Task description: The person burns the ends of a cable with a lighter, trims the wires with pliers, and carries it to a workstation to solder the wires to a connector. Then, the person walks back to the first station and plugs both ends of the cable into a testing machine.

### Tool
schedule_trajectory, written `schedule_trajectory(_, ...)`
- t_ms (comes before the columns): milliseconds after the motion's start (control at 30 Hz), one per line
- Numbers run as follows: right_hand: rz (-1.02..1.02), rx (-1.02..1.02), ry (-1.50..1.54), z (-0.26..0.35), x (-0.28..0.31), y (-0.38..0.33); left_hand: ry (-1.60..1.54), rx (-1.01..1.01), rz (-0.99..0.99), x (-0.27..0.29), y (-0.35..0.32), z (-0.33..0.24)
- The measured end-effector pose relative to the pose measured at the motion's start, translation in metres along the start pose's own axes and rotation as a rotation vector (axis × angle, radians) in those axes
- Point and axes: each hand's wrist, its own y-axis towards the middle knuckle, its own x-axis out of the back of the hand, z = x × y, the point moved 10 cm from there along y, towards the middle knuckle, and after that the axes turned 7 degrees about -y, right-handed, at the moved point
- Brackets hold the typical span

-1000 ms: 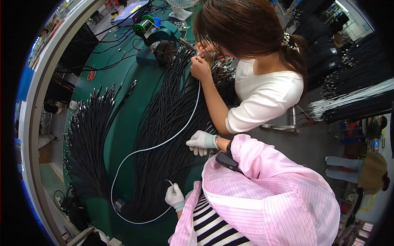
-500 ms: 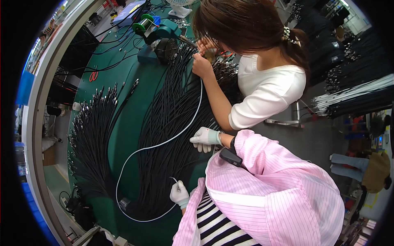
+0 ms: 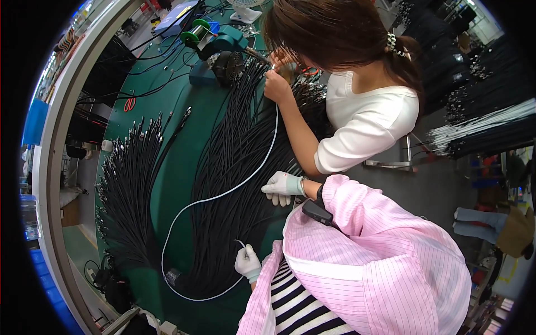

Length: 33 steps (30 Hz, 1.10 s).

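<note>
My left hand, in a white glove, is closed around a thin pale-blue cable near its end. A short grey tip sticks out above the fingers. From there the cable loops round and runs up to a co-worker's bare hands, which hold it by a teal soldering tool. My right hand, gloved too, hovers over or rests on a thick bundle of black cables; which of the two I cannot tell. Its fingers are stretched and slightly apart, with nothing seen in them.
Left of the big bundle, another black cable bundle fans out on the green table. Orange-handled scissors lie farther back. A green wire spool stands by a small fan. The co-worker sits close at the far right.
The whole view has shifted slightly. My left hand keeps its grip on the cable, and my right hand stays over the black bundle. The co-worker's hands remain by the tool.
</note>
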Motion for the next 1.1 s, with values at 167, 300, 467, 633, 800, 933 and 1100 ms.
schedule_trajectory(167,0.017,0.003,-0.007,0.001,-0.001,0.002,0.006,-0.006,0.004,0.001,0.0,0.0)
schedule_trajectory(300,0.018,0.008,0.021,0.0,-0.001,0.003,-0.005,-0.006,0.015,0.0,0.001,-0.003)
schedule_trajectory(467,0.021,-0.008,0.068,-0.003,0.0,0.002,0.001,-0.009,0.021,-0.001,0.0,-0.002)
schedule_trajectory(633,0.002,-0.005,0.043,0.0,0.002,-0.001,-0.01,0.008,-0.014,0.0,-0.003,-0.001)
schedule_trajectory(800,-0.051,0.038,0.002,0.003,0.004,-0.002,0.004,-0.066,0.0,0.003,0.0,-0.022)
schedule_trajectory(933,-0.072,-0.012,-0.014,-0.001,0.001,0.004,-0.005,-0.066,0.014,0.011,0.003,-0.036)
schedule_trajectory(1100,-0.046,0.024,0.007,0.001,-0.003,0.008,-0.251,0.187,0.119,0.028,0.012,-0.037)
